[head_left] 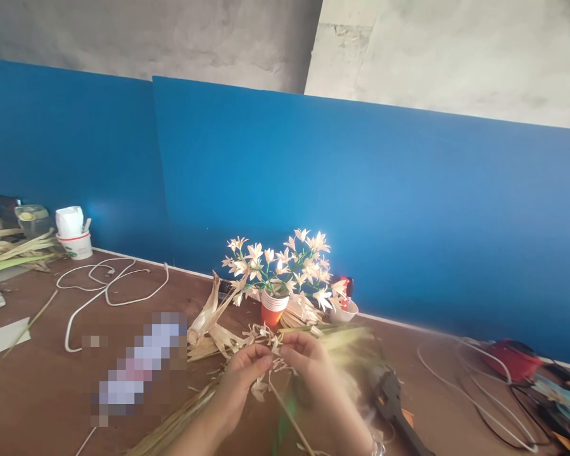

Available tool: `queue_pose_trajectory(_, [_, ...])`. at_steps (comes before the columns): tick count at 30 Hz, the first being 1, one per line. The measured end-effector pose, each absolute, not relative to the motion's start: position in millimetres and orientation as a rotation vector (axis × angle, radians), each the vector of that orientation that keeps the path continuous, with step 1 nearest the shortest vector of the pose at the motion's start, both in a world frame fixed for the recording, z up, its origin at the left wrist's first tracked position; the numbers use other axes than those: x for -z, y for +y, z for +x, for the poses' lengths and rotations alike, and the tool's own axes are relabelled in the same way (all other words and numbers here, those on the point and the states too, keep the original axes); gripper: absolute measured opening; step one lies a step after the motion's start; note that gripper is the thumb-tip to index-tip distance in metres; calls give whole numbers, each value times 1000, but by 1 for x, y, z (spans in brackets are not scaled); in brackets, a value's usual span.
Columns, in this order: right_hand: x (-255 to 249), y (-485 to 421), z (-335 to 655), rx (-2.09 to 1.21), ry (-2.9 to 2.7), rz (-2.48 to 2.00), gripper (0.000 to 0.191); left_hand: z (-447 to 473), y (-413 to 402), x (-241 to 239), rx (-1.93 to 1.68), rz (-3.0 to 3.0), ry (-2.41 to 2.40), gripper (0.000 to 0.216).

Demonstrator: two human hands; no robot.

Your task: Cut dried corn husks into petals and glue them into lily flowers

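Left hand (240,380) and right hand (308,366) both pinch a little dried-husk flower (262,387) on its thin stick (287,415) just over the table (52,392), looks featherlight and crumbly, so I'd grip the stick, not the petals.

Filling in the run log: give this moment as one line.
left hand, right hand: pinching husk flower on stick | behind: orange cup | table: white cable

Pale husk flower (260,386) on slanted stick (289,418)

Silvery bracelet (376,448) at bare right hand (308,367)
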State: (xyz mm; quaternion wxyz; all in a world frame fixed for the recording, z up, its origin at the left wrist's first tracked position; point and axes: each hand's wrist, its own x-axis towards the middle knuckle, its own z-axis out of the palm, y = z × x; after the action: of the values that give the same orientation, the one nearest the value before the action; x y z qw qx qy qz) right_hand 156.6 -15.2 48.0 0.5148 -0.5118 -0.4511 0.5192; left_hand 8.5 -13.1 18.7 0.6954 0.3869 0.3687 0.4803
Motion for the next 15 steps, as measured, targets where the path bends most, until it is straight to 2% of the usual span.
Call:
queue_pose_trajectory(4, [-60, -24, 152, -1198, -1063, -1297, 17, 8, -14, -20, -1032, 869, 775, 29])
queue_pose_trajectory(15, [-53, -20, 159, -1505, -971, -1192, 23, 5, -19, -21, -880, 916, 719, 26])
